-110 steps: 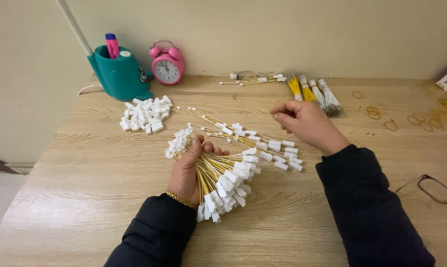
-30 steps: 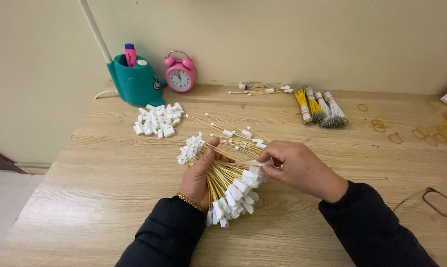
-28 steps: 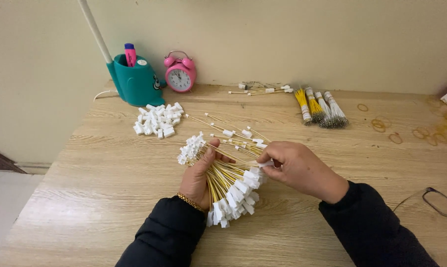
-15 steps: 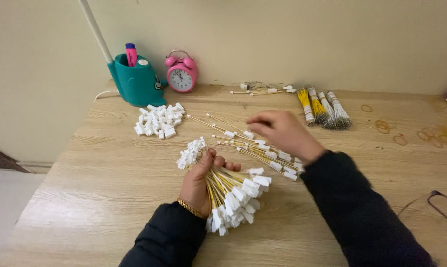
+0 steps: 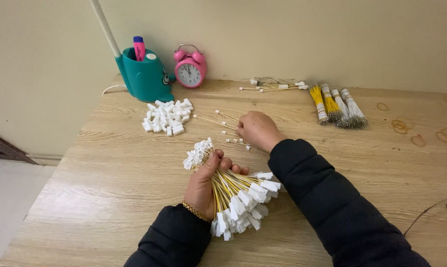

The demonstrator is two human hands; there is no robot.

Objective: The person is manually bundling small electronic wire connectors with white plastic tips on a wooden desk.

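My left hand (image 5: 204,184) grips a thick bundle of yellow wires with white connectors on both ends (image 5: 232,194), held just above the wooden table (image 5: 105,188). My right hand (image 5: 257,129) reaches forward over several loose yellow wires with white connectors (image 5: 222,121) lying on the table. Its fingers curl down onto them; whether one is pinched is hidden by the hand. Both arms wear dark sleeves, and a gold bracelet sits on my left wrist.
A pile of loose white connectors (image 5: 167,117) lies at the back left. Behind it stand a teal pen holder (image 5: 145,75) and a pink alarm clock (image 5: 190,68). Tied wire bundles (image 5: 337,107) lie at the back right, rubber bands (image 5: 402,125) beyond them.
My right hand left the bundle in my left hand and moved forward to the loose wires on the table. The bundle has stayed in my left hand.
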